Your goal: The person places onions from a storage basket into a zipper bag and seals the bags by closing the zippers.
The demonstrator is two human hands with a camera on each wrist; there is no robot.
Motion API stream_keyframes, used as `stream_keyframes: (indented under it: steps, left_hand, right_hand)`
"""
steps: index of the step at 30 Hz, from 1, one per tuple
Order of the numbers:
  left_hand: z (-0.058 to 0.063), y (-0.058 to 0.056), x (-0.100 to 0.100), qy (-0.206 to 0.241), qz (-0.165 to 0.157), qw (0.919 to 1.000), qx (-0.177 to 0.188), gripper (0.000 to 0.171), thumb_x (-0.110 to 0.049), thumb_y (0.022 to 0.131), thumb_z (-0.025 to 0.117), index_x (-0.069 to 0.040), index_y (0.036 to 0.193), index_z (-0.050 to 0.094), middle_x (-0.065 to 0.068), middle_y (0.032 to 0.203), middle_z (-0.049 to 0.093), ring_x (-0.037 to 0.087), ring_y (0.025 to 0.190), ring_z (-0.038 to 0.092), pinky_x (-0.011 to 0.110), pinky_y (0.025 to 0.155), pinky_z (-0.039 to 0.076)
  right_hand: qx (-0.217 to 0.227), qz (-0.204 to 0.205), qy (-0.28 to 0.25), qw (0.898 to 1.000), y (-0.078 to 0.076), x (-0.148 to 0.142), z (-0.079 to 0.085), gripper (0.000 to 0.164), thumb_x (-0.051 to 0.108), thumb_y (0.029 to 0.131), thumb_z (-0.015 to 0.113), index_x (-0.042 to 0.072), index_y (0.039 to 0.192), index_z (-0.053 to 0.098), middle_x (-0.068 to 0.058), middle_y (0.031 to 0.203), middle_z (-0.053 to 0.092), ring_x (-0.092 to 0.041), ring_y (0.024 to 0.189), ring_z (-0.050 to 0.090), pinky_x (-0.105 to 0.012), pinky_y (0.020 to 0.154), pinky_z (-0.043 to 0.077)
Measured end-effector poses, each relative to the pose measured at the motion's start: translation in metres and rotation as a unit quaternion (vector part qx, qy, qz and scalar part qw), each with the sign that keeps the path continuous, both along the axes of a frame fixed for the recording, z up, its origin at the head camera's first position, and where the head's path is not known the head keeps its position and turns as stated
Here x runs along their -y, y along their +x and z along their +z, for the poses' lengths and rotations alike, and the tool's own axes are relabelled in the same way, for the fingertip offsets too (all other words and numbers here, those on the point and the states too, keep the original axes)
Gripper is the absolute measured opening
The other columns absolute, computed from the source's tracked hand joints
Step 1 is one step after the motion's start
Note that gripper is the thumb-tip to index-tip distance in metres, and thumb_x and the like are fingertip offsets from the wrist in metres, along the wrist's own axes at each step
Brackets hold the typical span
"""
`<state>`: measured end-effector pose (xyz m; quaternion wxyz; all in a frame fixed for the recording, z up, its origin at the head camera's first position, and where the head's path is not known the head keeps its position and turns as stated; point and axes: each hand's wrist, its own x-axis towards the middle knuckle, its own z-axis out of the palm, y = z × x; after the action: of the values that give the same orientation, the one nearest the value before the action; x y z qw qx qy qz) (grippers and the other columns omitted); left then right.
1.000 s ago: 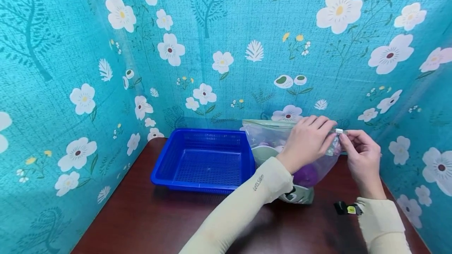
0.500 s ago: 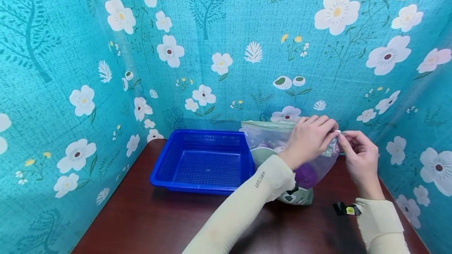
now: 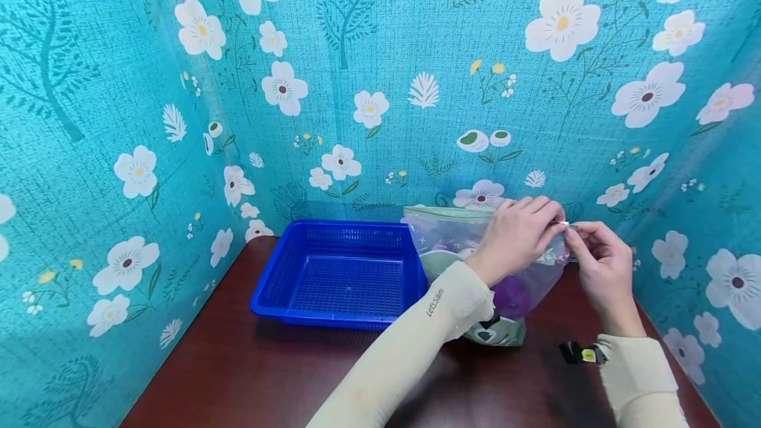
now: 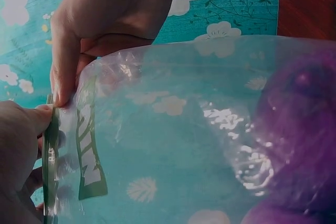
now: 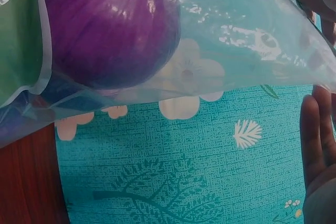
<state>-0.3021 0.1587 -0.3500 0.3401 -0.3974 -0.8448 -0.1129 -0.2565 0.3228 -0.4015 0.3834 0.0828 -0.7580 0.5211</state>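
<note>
A clear zip bag (image 3: 538,276) with a green-edged top stands upright on the table. Inside is a red onion (image 5: 113,30), with more purple shapes that are partly hidden. My left hand (image 3: 520,233) reaches across the bag's front and grips its top edge, thumb on the near side. At the right top corner, my right hand (image 3: 606,269) pinches the end of the zip strip (image 4: 51,166) between thumb and fingers. A small white slider piece (image 3: 563,223) shows between the two hands. Fingers of both hands almost meet there.
A blue plastic basket (image 3: 261,296) sits left of the bag on the dark red-brown table (image 3: 285,375). Behind and at both sides hangs a turquoise flowered cloth (image 3: 392,51).
Both hands stay at the bag's top right corner. My right hand has shifted slightly left toward the left hand, and less of the white slider shows. The head view has drifted a little.
</note>
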Motion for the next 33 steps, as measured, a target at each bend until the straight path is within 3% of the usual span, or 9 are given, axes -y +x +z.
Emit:
stream_keyframes:
  steps: [16,25,33]
  left_hand:
    - [0.002,0.0,0.005,-0.008,-0.002,0.9999,0.007,0.021,-0.045,0.109,0.049,-0.032,0.114,0.065,-0.02,0.108,0.063,-0.001,0.102,0.06,0.018,0.086,0.041]
    - [0.002,0.0,0.012,-0.008,-0.003,0.9999,0.013,0.021,-0.041,0.109,0.051,-0.029,0.115,0.066,-0.019,0.108,0.063,-0.001,0.106,0.061,0.018,0.095,0.044]
    - [0.001,-0.003,0.017,0.0,-0.018,0.9997,0.02,0.021,-0.041,0.109,0.05,-0.028,0.115,0.066,-0.017,0.11,0.065,0.0,0.105,0.061,0.019,0.091,0.044]
  right_hand:
    - [0.015,-0.001,0.004,1.0,0.001,0.001,0.0,0.013,0.0,0.1,0.064,-0.01,0.108,0.065,0.011,0.08,0.065,-0.007,0.068,0.057,-0.014,0.059,0.048]
    - [0.021,-0.003,0.0,1.0,0.004,-0.001,0.0,0.016,-0.001,0.099,0.065,-0.01,0.112,0.066,0.013,0.08,0.065,-0.008,0.068,0.055,-0.012,0.06,0.048]
    - [0.035,-0.021,0.005,0.999,0.005,-0.003,0.0,0.016,0.005,0.1,0.066,-0.006,0.111,0.066,0.013,0.079,0.065,-0.01,0.067,0.054,-0.012,0.059,0.048]
